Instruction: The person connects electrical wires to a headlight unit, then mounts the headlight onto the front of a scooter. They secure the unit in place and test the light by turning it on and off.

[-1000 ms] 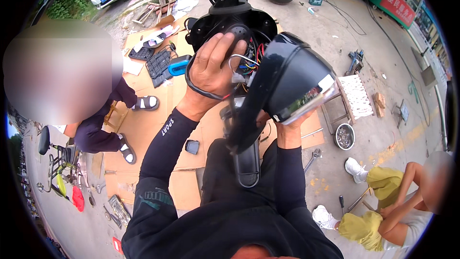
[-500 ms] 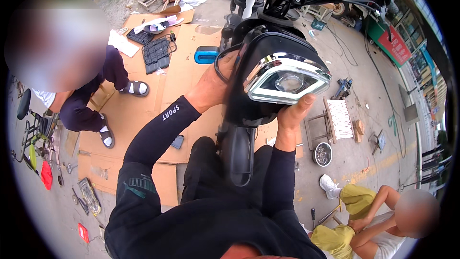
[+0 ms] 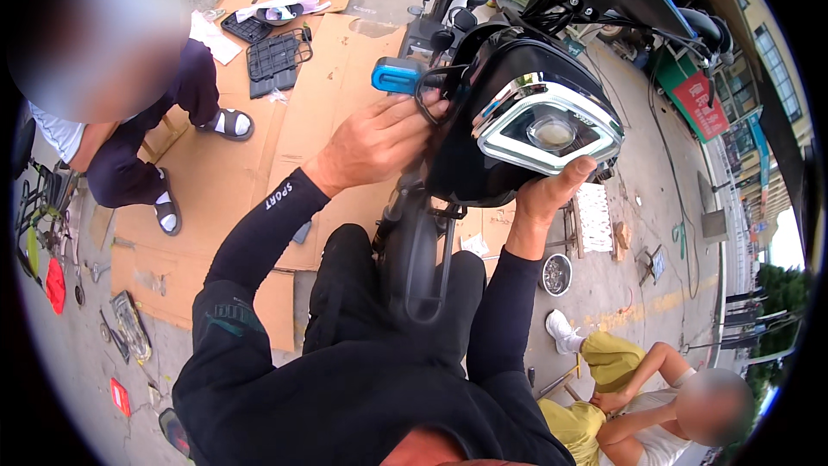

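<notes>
A glossy black headlight housing [image 3: 483, 134] sits at the front of an electric scooter or bike, its angular headlight [image 3: 552, 132] framed in chrome and white. My right hand [image 3: 552, 194] grips the housing from below, thumb on the lower front edge; its other fingers are hidden behind. At the housing's left side, my left hand [image 3: 375, 142] has its fingertips pinched together on a looped black cable [image 3: 423, 91]. Just beyond those fingers is a small blue block with a black casing [image 3: 397, 76]. Under the housing, between my knees, stands the black front wheel and fender [image 3: 412, 267].
Flattened cardboard [image 3: 233, 198] covers the ground, with a black rack [image 3: 274, 62] on it. A seated person [image 3: 147, 121] is at the left, another [image 3: 638, 388] at the lower right. A metal bowl of small parts [image 3: 555, 275] stands near a small white-topped stool [image 3: 595, 217].
My left hand has come out from behind the housing to the cable at its side. The housing appears shifted right and up in view, my right hand still on it.
</notes>
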### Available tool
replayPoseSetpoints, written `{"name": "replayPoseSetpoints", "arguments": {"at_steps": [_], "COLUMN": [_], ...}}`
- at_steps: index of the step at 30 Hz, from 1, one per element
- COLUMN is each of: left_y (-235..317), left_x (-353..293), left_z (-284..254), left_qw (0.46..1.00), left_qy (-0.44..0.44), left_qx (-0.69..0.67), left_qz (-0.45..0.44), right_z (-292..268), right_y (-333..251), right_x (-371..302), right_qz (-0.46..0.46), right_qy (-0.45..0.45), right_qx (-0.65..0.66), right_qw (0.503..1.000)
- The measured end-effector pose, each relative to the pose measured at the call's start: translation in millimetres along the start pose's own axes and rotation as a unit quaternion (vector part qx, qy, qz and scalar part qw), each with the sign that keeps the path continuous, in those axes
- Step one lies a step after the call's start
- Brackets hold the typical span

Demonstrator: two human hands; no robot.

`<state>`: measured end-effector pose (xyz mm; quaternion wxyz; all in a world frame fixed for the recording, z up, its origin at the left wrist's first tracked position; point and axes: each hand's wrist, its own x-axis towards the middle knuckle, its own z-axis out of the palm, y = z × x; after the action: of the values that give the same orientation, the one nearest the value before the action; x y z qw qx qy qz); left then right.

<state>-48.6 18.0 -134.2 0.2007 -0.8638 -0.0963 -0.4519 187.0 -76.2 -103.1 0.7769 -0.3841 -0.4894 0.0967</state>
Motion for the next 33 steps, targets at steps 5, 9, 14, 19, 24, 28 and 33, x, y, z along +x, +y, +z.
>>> {"name": "replayPoseSetpoints", "arguments": {"at_steps": [5,9,14,19,24,28,33], "left_y": [56,61,57,43,39,73,81], "left_x": [19,22,18,11,21,37,28], "left_z": [1,17,20,16,-11,-10,15], "left_qw": [0.824,0.788,0.837,0.793,0.636,0.795,0.860], "left_qy": [0.234,0.263,0.162,0.101,0.072,0.111,0.198], "left_qx": [-0.325,-0.348,-0.368,-0.472,-0.609,-0.362,-0.198], "left_qz": [-0.402,-0.435,-0.370,-0.372,-0.467,-0.474,-0.428], "right_z": [-3,-9,-10,-6,3,0,3], "right_y": [-1,-1,0,-2,2,2,4], "right_x": [2,5,7,3,-3,-4,-7], "right_qz": [0.020,0.027,0.033,0.018,0.005,0.017,-0.044], "right_qy": [-0.010,-0.030,-0.016,-0.023,0.009,0.005,0.025], "right_qx": [0.018,0.030,0.018,-0.013,-0.052,-0.068,-0.149], "right_qw": [1.000,0.999,0.999,0.999,0.999,0.997,0.988]}}
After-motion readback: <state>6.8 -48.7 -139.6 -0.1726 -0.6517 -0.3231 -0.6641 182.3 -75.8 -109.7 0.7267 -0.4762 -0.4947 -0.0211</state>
